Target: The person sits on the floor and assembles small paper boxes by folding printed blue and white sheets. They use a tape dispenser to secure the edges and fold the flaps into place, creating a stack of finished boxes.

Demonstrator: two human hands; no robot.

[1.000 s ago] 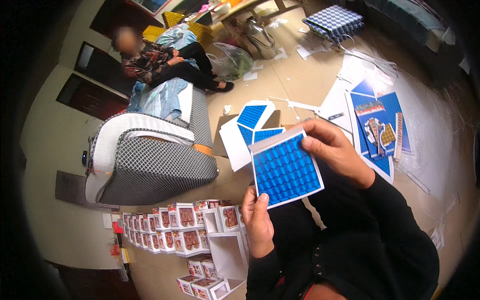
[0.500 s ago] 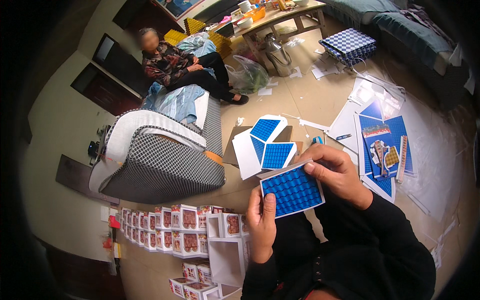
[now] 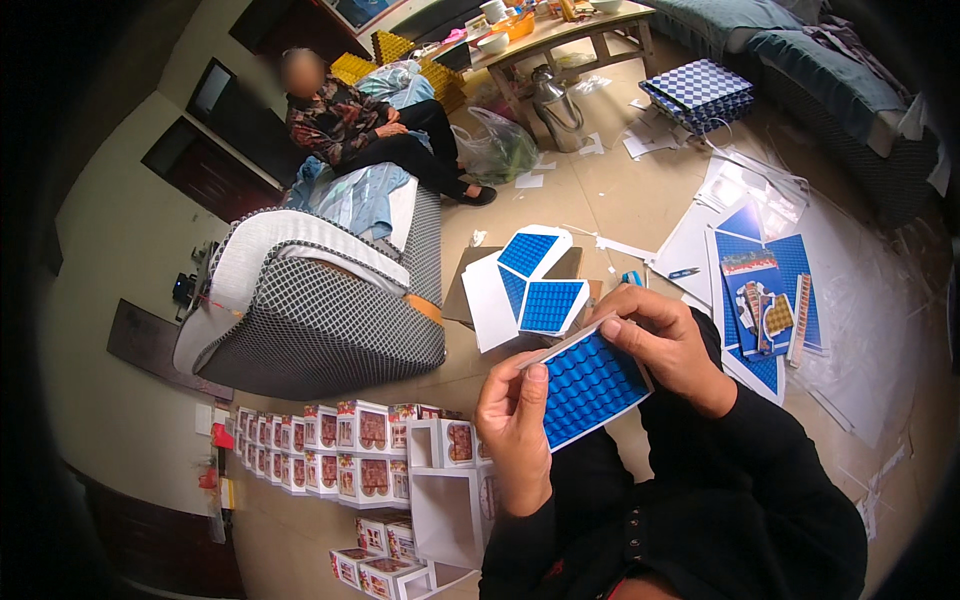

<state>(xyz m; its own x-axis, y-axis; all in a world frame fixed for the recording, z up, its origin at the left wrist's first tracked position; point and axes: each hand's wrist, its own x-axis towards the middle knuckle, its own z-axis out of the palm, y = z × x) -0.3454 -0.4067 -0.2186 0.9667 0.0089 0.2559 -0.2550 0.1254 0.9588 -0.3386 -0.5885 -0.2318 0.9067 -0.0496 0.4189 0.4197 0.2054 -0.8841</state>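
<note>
Between my hands is a folded cardboard piece (image 3: 597,390) printed with blue roof tiles and edged in white. My left hand (image 3: 515,425) pinches its left upper corner, thumb on the printed face. With thumb and bent fingers, my right hand (image 3: 665,345) grips the upper right edge along the fold. The fingers behind the card are partly hidden. Just beyond, blue-tiled die-cut cards (image 3: 553,305) lie on a brown cardboard box (image 3: 585,262). To the right, more blue printed sheets (image 3: 795,262) with small cut-outs on top lie on the floor.
Rows of small white printed paper houses (image 3: 362,455) stand at lower left, beside a larger white box frame (image 3: 440,515). A patterned sofa (image 3: 330,320) is at left, a seated person (image 3: 345,125) on it. A pen-like tool (image 3: 684,272), plastic sheets and paper scraps lie rightward.
My left hand has moved up from the card's left side to its upper corner. The card has tilted, its left end turning toward me. My right hand keeps its grip.
</note>
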